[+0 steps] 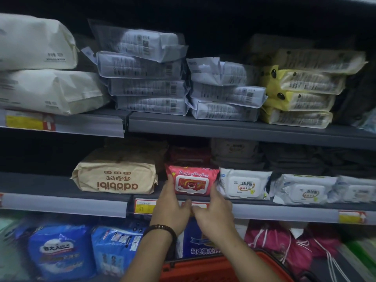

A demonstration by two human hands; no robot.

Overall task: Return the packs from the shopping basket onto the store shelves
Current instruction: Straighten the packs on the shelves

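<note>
Pink pack (192,181) looks shelved on the middle shelf (50,183), centre frame! Left hand (171,202) and right hand (213,210) press its sides, fingers straight. Basket (203,268) at bottom: contents unseen.

i face grey metal shelving (244,127), its recesses dark. the light is dim. yellow price tags (24,121) sit in the front rails.

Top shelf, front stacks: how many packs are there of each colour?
Cream packs: 2
Pale grey packs: 7
Yellow packs: 4
Total: 13, not counting the dim shapes in shadow behind the stacks.
</note>
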